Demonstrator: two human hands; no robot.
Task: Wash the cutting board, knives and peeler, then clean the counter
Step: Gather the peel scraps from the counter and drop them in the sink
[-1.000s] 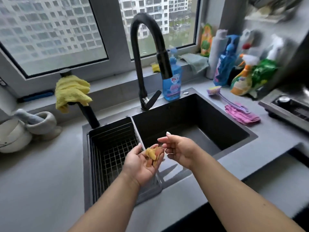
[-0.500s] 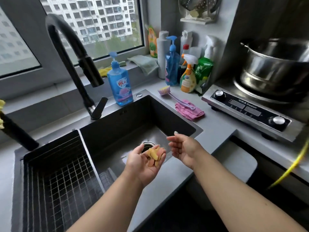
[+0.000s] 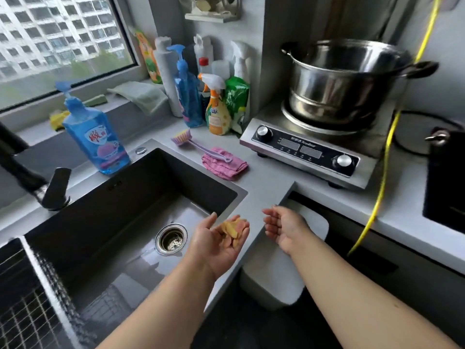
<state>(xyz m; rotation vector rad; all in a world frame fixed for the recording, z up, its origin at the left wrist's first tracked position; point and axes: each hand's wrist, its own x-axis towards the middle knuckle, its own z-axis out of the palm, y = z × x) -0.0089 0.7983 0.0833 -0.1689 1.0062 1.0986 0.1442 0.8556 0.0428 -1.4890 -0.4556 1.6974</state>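
Your left hand (image 3: 221, 245) cups yellow peel scraps (image 3: 231, 230) on loosely curved fingers over the sink (image 3: 141, 197) edge, your right hand (image 3: 284, 227) just beside, fingers relaxed, empty, above the white bin (image 3: 276, 278) below the tabletop (image 3: 266, 182).

Soft daylight from window (image 3: 63, 41) upper left, no hard shadows. Pale glare on wet sink (image 3: 151, 260) floor and pot (image 3: 339, 79) wall. Wide-angle bending at edges; faucet (image 3: 22, 167) and wire rack (image 3: 27, 311) at left smeared, centre fairly sharp.
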